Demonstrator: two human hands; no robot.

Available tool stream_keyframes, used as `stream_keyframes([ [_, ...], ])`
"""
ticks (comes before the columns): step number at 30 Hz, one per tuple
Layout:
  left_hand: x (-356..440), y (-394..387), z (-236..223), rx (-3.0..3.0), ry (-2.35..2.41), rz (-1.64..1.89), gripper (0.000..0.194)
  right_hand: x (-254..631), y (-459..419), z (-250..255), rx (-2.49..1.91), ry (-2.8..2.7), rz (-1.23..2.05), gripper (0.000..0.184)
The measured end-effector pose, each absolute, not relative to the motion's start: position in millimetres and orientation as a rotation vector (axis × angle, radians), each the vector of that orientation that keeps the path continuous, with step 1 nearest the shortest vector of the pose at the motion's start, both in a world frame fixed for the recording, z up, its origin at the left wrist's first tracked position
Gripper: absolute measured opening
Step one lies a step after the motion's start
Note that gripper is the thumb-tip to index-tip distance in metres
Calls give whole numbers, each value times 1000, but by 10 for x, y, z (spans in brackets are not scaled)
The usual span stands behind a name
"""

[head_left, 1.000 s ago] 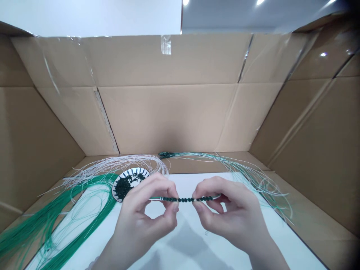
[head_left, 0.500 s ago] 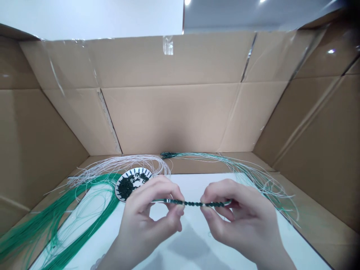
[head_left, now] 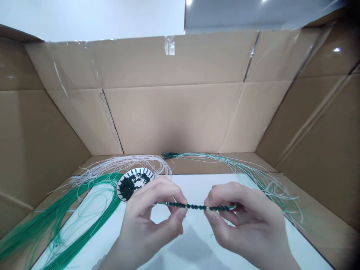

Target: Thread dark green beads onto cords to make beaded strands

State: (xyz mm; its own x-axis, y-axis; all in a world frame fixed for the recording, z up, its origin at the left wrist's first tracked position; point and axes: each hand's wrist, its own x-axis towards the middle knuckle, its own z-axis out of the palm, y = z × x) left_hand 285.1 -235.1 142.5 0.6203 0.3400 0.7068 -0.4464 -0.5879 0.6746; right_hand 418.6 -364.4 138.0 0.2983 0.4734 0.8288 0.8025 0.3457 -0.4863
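Observation:
A thin strand of dark green beads [head_left: 196,207] runs level between my two hands, above a white board [head_left: 194,183]. My left hand [head_left: 153,221] pinches it between thumb and forefinger, and a stretch of beads and green cord shows behind those fingers. On the other side my right hand [head_left: 244,221] grips it the same way, with more beads passing behind its fingertips. The short beaded piece between the two pinches looks twisted. Behind my left hand lies a patterned dish [head_left: 151,173] holding small dark green beads [head_left: 127,187].
Bundles of green cord [head_left: 81,238] and white cord [head_left: 112,165] lie at the left. Green and white cords [head_left: 253,168] with a dark beaded end [head_left: 169,155] stretch along the back to the right. Cardboard walls [head_left: 174,116] enclose the board on three sides.
Both hands still pinch the beaded strand. They have shifted slightly right in view, my right hand a little more, so the gap between the fingertips is slightly wider.

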Motion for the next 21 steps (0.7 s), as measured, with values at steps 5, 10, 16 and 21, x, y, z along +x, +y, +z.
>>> stream_keyframes([
  [5,2836,-2315,1361,1816,-117,1024,30,4214,-3653,1359,-1299,-1298,-289,29],
  [10,2799,-2146,1266,1688,-76,918,58,4195,-3656,1426,-1356,-977,23,11],
  [16,2810,-1881,1283,1551,-188,815,22,4276,-3609,1510,-1377,-679,258,14],
  [21,2969,-1841,1166,1435,-241,604,31,4416,-3525,1404,-1276,-723,559,28],
])
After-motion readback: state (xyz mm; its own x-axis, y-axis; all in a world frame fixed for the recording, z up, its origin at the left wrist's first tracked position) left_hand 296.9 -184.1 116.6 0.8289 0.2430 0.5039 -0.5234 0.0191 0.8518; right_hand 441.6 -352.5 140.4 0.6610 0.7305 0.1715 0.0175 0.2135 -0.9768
